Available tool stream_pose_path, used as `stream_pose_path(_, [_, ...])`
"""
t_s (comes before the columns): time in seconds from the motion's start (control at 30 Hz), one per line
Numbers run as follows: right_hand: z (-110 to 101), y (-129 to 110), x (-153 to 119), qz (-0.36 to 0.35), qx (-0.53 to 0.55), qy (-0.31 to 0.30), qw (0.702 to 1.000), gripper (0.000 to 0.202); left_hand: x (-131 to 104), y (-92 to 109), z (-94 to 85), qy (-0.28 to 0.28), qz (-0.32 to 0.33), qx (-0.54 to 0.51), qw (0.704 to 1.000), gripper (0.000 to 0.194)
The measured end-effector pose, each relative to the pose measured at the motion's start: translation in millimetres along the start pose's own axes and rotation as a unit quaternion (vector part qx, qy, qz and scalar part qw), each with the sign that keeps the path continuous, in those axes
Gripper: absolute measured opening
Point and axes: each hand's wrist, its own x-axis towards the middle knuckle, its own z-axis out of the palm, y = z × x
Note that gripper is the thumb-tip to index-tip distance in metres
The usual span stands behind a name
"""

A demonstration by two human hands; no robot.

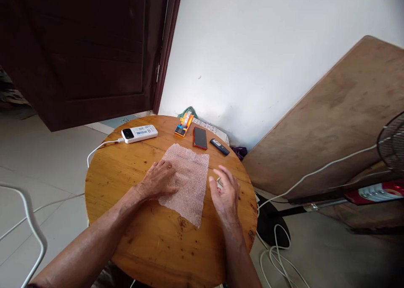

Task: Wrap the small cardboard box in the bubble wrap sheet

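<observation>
A sheet of pinkish, see-through bubble wrap [191,183] lies spread on the round wooden table [170,250]. My left hand [158,179] rests on its left part, fingers apart and holding nothing. Just to the right of the sheet is my right hand [225,191], its fingers apart and slightly curled. A small pale object [219,183] shows partly behind the right fingers; what it is and whether I touch it, I cannot tell.
Along the table's far side lie a white power bank [139,133] with a cable, an orange tape dispenser [184,124], a red-edged phone [200,138] and a dark keypad phone [219,146]. A fan [393,143] and loose cables are at the right.
</observation>
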Motion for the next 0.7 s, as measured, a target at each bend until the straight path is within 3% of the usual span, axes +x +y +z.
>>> stream_pose_path(0.07, [-5, 15, 1, 0.069, 0.004, -0.007, 0.998, 0.039, 0, 1, -0.4, 0.002, 0.0, 0.0, 1.0, 0.037])
stream_pose_path(0.2, [-6, 35, -3, 0.173, 0.009, -0.117, 0.978, 0.061, -1, 1, 0.6, 0.004, 0.0, 0.001, 1.0, 0.037])
stream_pose_path(0.4, [-8, 38, -5, 0.207, 0.019, -0.12, 0.971, 0.06, -3, 1, 2.1, 0.001, 0.0, -0.001, 1.0, 0.044])
stream_pose_path(0.53, [-15, 35, -2, 0.236, 0.006, -0.163, 0.958, 0.057, -4, 3, -0.4, 0.009, -0.007, -0.028, 1.0, 0.048])
stream_pose_path(0.7, [-20, 17, 4, 0.248, 0.069, -0.153, 0.954, 0.047, 3, -3, -1.1, 0.057, -0.064, -0.086, 0.993, 0.036])
